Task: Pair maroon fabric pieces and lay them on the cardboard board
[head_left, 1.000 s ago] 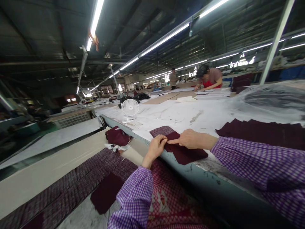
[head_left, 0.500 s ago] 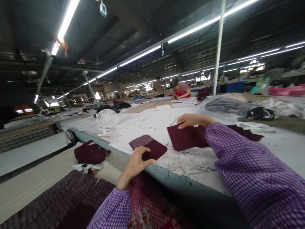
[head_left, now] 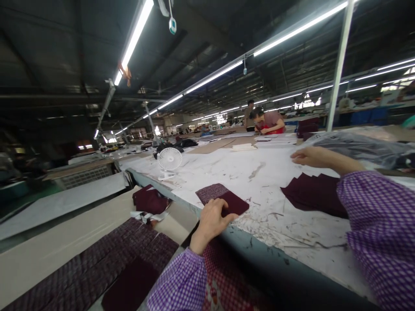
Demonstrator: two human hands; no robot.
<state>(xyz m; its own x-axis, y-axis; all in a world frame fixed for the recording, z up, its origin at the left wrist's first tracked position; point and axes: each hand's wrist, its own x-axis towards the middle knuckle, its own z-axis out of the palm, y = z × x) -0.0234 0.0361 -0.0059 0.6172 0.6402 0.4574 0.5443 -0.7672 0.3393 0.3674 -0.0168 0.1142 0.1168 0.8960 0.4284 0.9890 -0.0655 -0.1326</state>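
A small maroon fabric piece with a speckled grey-maroon patch at its far end lies flat near the table edge. My left hand rests at its near side, fingertips touching the cloth, thumb spread apart. Over the white table covering, my right hand hovers with its fingers stretched out to the left and no cloth visible in them. Below it lies a pile of maroon fabric pieces with zigzag edges, partly hidden by my purple checked sleeve.
A white fan stands on the table. To the lower left are speckled fabric strips, a plain maroon piece and a maroon bundle. Clear plastic sheeting lies right. A person in red leans over the table.
My right hand has let go of the maroon piece it held and moved right, above the pile. My left hand stays by the speckled piece. The view has swung left.
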